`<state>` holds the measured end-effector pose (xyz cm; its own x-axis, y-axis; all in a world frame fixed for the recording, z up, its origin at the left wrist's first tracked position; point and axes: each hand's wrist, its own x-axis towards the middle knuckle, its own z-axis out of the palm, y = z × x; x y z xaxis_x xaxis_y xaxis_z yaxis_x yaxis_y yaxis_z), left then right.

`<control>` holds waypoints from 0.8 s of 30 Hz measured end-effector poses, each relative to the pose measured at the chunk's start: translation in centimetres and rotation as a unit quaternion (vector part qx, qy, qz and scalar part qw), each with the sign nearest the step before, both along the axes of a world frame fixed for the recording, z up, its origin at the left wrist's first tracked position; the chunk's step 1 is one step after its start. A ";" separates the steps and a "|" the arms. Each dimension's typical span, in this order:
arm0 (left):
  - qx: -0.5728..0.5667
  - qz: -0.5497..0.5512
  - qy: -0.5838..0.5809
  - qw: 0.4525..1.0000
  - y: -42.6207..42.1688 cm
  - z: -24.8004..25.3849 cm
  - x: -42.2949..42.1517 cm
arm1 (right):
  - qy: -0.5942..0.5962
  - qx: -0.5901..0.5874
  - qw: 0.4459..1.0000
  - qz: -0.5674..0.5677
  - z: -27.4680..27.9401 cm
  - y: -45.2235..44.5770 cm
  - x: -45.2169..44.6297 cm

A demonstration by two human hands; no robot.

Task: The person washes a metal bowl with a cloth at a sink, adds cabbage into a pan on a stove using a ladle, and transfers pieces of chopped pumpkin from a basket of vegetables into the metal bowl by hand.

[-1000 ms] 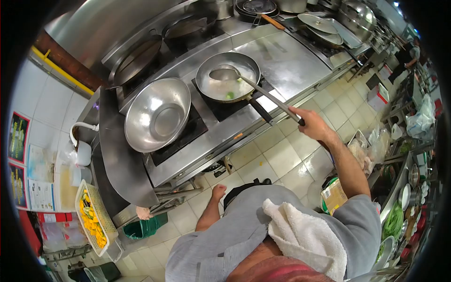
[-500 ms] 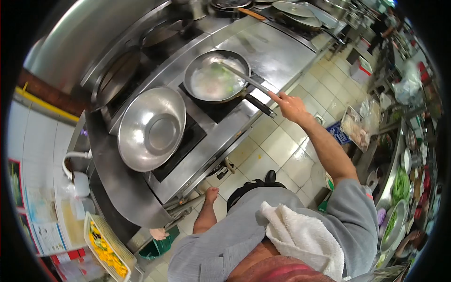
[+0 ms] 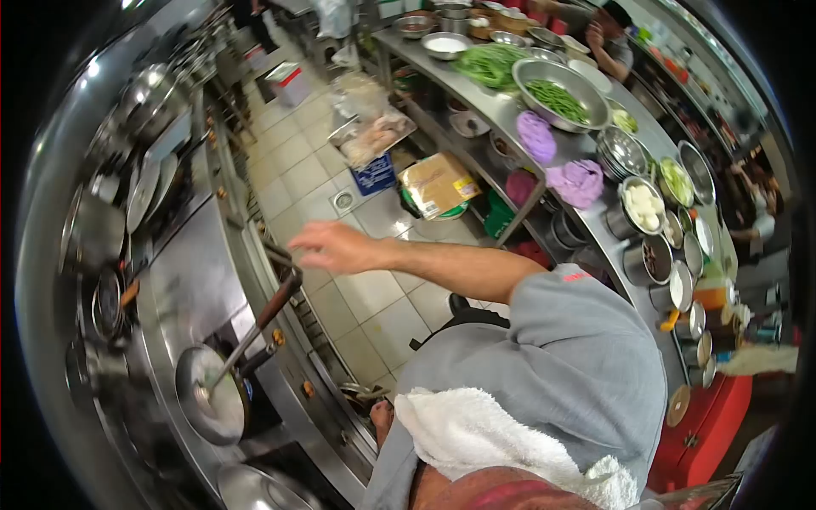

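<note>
Here's the frying pan [image 3: 194,414] on the steel stove [image 3: 183,276], whitish food [image 3: 227,403] inside, and the ladle [image 3: 241,347] dips into it, brown handle slanting out past the rim. Right grip [image 3: 340,246]: I see it open, fingers stretched, holding nothing, just beyond the handle's end from the pan. Left grip [image 3: 382,414], low on the body side of the pan, is too small for me to tell if it's closed. A metal basin [image 3: 245,486] sits beside the pan; across the tiled floor [image 3: 365,327] from it, the desk [image 3: 503,104] carries green beans [image 3: 554,100].
</note>
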<state>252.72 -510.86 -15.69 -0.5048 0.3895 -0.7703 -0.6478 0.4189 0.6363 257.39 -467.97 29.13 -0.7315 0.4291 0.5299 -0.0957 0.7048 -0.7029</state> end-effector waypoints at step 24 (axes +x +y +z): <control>-0.072 -0.382 0.168 0.906 43.9 15.4 11.8 | -0.243 -0.228 0.457 -0.825 -4.5 39.3 79.1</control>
